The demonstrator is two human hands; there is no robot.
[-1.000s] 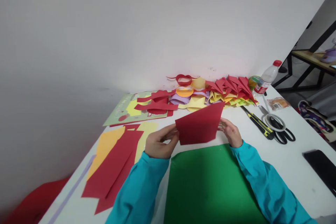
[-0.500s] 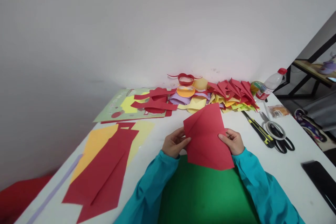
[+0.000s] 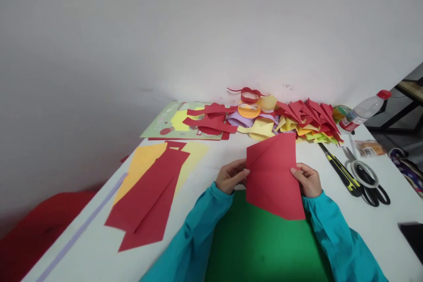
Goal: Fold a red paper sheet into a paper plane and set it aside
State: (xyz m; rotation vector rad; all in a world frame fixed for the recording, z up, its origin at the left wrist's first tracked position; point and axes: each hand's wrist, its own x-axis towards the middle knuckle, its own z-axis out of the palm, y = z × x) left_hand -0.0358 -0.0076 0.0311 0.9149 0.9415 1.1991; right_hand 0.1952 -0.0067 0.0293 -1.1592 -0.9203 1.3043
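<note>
A piece of creased red paper [image 3: 273, 180] is held up between my two hands, above the near part of the table. My left hand [image 3: 231, 176] pinches its left edge, thumb in front and fingers behind. At the right edge, my right hand [image 3: 308, 179] grips it the same way. A diagonal crease crosses the upper left of the paper and a level crease runs across its middle. Below it lies a green sheet [image 3: 264, 246], partly covered by my sleeves.
Red cut paper [image 3: 155, 189] lies left over orange and yellow sheets. Behind are paper crowns [image 3: 259, 128], folded red pieces [image 3: 306, 112] and a booklet [image 3: 155, 125]. Rightward are a utility knife [image 3: 343, 174], scissors [image 3: 372, 191], a tape roll [image 3: 365, 172], a bottle [image 3: 365, 108] and a dark flat object [image 3: 413, 240].
The view has swung left, so everything appears farther right. Both hands still hold the red paper, which is turned slightly and stands a little straighter.
</note>
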